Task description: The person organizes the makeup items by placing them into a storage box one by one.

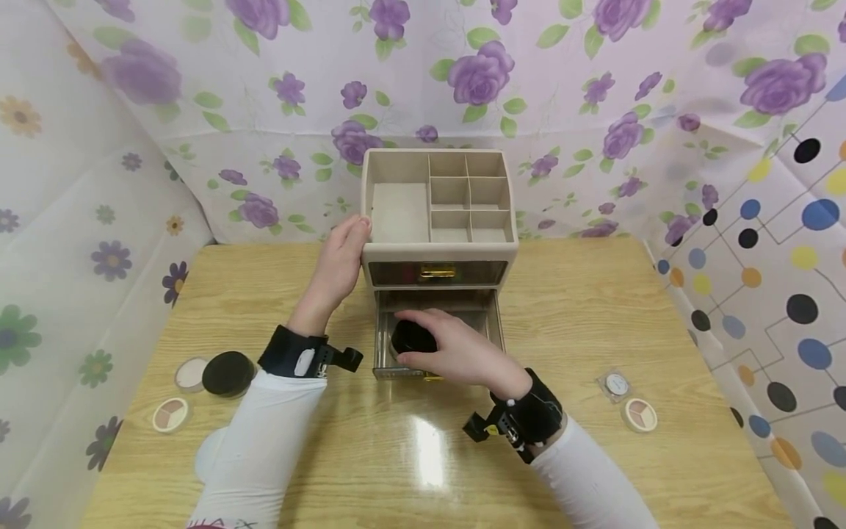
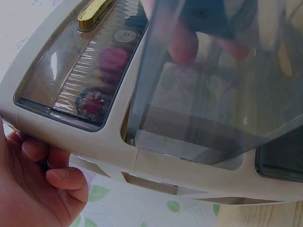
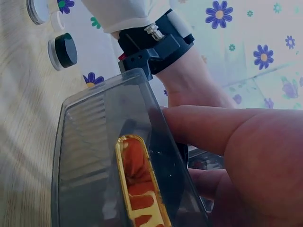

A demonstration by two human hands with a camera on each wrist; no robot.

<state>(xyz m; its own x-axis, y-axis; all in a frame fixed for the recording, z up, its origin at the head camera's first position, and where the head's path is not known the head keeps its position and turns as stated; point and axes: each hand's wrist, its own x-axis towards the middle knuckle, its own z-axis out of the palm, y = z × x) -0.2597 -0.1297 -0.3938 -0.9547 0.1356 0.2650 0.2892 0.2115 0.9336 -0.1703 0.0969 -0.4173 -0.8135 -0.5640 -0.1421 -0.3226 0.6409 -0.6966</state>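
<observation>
A beige drawer organizer (image 1: 439,250) stands at the back middle of the table, its lower clear drawer (image 1: 390,373) pulled out. My left hand (image 1: 340,261) grips the organizer's left side, thumb by the top rim; in the left wrist view its fingers (image 2: 66,178) curl at the edge. Inside the open drawer, my right hand (image 1: 456,349) holds a round jar with a black lid (image 1: 411,336) between thumb and fingers. The right wrist view shows the drawer's gold handle (image 3: 120,163) up close, with the jar mostly hidden behind the drawer front and hand.
Left on the table lie a black-lidded jar (image 1: 228,373), a round white compact (image 1: 190,373), a three-colour palette (image 1: 171,415) and a pale disc (image 1: 208,455). A small square case (image 1: 616,383) and another palette (image 1: 640,415) lie right. The shut upper drawer (image 2: 52,80) contains round items.
</observation>
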